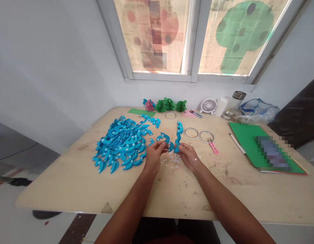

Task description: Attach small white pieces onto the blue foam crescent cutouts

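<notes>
I had the left grip (154, 154) pinched on a blue curved paper piece (165, 137), the right grip (189, 156) closed on the lower end of a wavy blue strip (178, 138) — both just above mid-surface (187, 196). Pile of blue pieces (123, 142) sat at nine o'clock from them, pink-handled snips (213, 147) at three, green folded paper shapes (169, 104) at twelve — white bits (174, 159) scattered near the fingers.

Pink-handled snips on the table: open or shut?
Open: the pink-handled snips lie with their two blade tips apart in a small V.
</notes>
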### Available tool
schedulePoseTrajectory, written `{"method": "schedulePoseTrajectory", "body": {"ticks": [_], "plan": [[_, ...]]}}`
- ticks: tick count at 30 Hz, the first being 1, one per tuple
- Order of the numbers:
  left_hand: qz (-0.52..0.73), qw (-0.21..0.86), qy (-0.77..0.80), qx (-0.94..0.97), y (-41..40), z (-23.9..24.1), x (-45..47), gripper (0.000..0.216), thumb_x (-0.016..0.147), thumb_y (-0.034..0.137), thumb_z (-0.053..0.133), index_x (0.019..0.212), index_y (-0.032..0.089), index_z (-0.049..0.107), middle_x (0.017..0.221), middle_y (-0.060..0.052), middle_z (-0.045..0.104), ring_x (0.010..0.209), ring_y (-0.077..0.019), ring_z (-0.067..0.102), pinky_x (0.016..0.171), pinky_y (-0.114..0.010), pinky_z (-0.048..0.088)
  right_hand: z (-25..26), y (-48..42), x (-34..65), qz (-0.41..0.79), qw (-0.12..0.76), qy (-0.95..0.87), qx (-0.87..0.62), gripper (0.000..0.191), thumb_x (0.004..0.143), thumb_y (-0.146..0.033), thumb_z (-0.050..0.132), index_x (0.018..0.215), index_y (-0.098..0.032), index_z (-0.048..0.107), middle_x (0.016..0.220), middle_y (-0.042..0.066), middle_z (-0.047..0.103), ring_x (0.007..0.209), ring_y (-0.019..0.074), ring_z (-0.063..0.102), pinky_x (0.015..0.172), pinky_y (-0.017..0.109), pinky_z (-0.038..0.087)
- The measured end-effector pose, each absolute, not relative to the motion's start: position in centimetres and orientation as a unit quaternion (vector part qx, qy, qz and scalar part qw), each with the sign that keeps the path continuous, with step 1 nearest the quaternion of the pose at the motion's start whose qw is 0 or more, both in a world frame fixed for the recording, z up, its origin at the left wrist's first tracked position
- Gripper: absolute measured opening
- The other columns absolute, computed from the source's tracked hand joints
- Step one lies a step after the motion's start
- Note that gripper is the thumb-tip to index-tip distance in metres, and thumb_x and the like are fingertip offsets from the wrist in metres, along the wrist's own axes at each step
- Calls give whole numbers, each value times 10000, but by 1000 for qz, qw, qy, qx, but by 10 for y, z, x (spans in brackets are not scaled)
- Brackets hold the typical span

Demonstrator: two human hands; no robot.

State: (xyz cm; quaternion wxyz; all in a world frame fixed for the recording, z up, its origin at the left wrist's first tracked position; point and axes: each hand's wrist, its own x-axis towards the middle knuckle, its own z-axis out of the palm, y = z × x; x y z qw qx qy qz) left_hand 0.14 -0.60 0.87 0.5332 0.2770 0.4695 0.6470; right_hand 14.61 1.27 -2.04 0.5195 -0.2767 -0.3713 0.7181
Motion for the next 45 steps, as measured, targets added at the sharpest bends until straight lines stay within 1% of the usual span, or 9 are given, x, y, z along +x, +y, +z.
{"method": "schedulePoseTrajectory", "body": {"ticks": [2,4,7,11,17,24,34,38,45], "plan": [[631,588,434,259,-3,13,-8,238,570,258,761,729,133,636,665,-26,654,637,-135,601,603,-242,438,-18,12,148,721,520,-367,-275,178,658,-326,726,734,-171,684,750,27,670,693,124,564,654,244,425],[565,686,374,265,-1,17,-16,233,600,264,752,756,136,635,693,-31,650,642,-135,599,613,-250,446,-16,12,149,728,515,-363,-269,185,667,-331,720,751,-171,681,780,35,673,703,126,571,653,244,433],[511,743,327,283,1,21,-18,211,620,248,746,764,133,642,661,-25,628,607,-116,577,595,-234,443,-13,10,150,745,498,-363,-256,206,668,-342,721,767,-168,672,781,40,672,692,137,585,657,264,446],[502,739,332,303,1,17,-8,178,607,235,752,686,115,648,608,-20,599,559,-96,538,544,-213,421,-10,9,149,752,490,-368,-244,215,665,-336,725,785,-168,663,753,37,668,684,155,597,665,289,461],[532,715,342,297,0,10,-2,163,598,227,748,672,107,666,597,-23,589,574,-107,536,577,-228,425,-7,9,148,746,482,-378,-262,222,644,-339,738,770,-179,651,707,28,659,678,166,598,660,302,473],[561,700,341,281,-1,13,0,161,582,233,749,653,117,663,614,-28,608,608,-125,553,619,-255,439,-6,7,149,747,458,-403,-264,264,624,-369,745,797,-189,659,749,45,668,765,199,607,680,321,468],[582,693,329,269,-6,15,4,159,560,221,757,614,125,642,599,-25,616,596,-133,563,615,-269,433,-4,5,150,743,441,-419,-281,308,600,-406,747,810,-200,655,814,61,665,834,215,591,710,336,458],[575,696,325,282,-6,14,5,170,579,253,742,619,121,644,606,-40,626,594,-141,563,596,-272,426,-4,5,150,743,444,-419,-274,288,608,-399,742,799,-201,658,830,58,661,840,208,586,718,330,452],[581,699,318,270,-6,14,6,174,570,247,750,627,122,643,608,-35,625,603,-142,569,625,-283,435,-3,5,150,749,442,-413,-271,309,604,-396,745,825,-197,662,841,60,656,823,202,582,741,340,451]]}}
